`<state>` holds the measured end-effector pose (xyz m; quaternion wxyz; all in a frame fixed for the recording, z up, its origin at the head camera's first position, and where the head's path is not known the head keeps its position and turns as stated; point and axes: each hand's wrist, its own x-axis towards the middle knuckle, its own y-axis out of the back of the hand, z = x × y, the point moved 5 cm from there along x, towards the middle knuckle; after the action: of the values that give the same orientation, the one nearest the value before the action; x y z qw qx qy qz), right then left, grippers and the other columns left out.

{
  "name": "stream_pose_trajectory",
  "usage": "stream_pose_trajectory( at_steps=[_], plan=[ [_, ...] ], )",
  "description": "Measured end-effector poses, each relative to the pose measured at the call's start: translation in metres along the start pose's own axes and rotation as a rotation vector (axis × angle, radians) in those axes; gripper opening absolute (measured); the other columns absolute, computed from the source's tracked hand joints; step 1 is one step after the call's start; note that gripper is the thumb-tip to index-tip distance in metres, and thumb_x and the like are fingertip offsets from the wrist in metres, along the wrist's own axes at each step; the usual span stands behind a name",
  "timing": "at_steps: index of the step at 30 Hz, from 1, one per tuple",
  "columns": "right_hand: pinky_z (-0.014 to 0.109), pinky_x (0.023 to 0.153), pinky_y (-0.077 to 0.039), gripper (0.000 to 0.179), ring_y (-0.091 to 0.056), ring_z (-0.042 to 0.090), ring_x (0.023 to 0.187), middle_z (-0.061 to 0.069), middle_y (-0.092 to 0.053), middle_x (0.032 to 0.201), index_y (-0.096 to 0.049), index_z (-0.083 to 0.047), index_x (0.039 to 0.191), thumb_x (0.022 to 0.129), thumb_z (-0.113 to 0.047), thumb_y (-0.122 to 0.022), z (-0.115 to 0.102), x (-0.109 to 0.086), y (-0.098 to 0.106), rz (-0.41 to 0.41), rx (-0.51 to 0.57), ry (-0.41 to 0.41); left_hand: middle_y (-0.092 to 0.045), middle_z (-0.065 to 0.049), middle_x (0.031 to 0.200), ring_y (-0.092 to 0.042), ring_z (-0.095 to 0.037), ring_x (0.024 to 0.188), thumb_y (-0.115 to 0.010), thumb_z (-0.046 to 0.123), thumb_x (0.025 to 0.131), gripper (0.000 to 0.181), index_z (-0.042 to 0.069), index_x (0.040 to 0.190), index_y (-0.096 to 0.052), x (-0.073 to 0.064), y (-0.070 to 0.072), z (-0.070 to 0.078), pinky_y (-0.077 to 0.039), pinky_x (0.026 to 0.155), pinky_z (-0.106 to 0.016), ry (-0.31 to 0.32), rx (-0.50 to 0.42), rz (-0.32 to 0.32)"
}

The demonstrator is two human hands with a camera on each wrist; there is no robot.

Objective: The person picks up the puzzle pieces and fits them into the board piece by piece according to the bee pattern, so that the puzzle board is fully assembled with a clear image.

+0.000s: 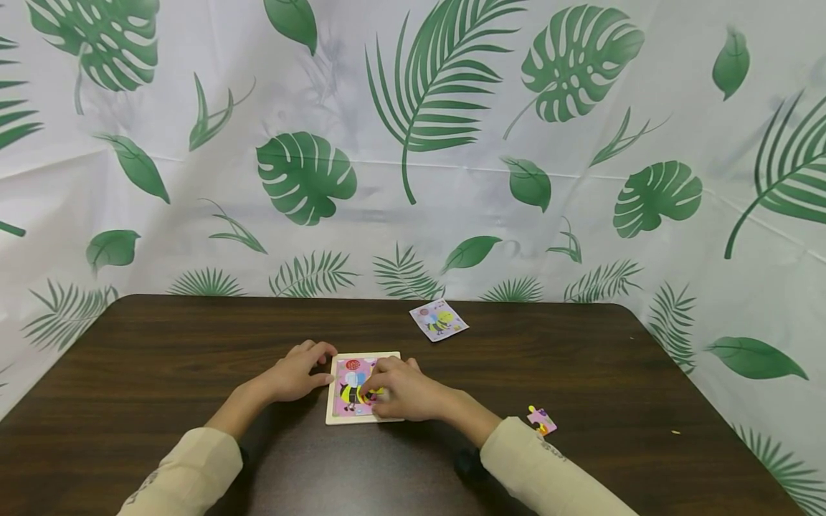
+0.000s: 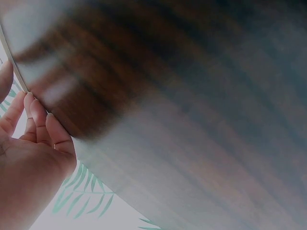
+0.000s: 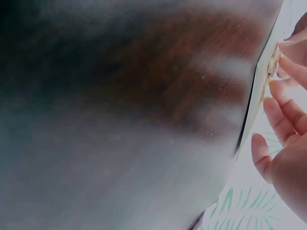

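Observation:
A wooden jigsaw puzzle board (image 1: 332, 412) with a pink bee picture lies on the table in the head view. At its upper left side rests my left hand (image 1: 298, 373), thumb and index fingertips touching the frame, the other fingers loosely bent. My right hand (image 1: 408, 390) is over the right part of the board and covers much of the picture there. In the right wrist view, its fingertips pinch a small puzzle piece (image 3: 274, 63) close over the board, seen nearly edge-on.
A loose pink and yellow puzzle piece (image 1: 542, 421) lies right of the board, beside the right sleeve. Farther back is a picture card (image 1: 439, 320) with the same bee. The dark wooden table (image 1: 193, 344) meets a leaf-patterned white cloth (image 1: 452, 215) behind.

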<state>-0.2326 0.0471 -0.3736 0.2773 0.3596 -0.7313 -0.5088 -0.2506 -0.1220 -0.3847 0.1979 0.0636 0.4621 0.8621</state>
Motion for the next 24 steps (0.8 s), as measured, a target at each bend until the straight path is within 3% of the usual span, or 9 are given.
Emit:
stream_pose_trajectory(
  at_steps=[11,24],
  plan=[
    [0.026,0.068,-0.022,0.024,-0.044,0.012,0.09,0.0,-0.051,0.095,-0.07,-0.016,0.105,0.081,-0.017,-0.067,-0.002,0.0005,-0.0001,-0.006,-0.024,0.023,-0.048,-0.009,0.102,-0.044,-0.03,0.099,-0.061,0.018,0.088,0.032,0.007,0.116,-0.049,-0.0006,0.0002,0.0011,-0.037,0.082,-0.054,-0.003,0.001,0.0],
    [0.026,0.069,-0.022,0.022,-0.045,0.012,0.093,-0.001,-0.051,0.097,-0.069,-0.016,0.104,0.082,-0.018,-0.067,-0.0011,-0.0004,0.0003,-0.038,0.008,-0.03,-0.048,-0.009,0.102,-0.045,-0.03,0.098,-0.061,0.016,0.088,0.032,0.006,0.116,-0.049,-0.0024,0.002,0.004,-0.037,0.081,-0.053,-0.016,-0.002,0.004]
  ],
)
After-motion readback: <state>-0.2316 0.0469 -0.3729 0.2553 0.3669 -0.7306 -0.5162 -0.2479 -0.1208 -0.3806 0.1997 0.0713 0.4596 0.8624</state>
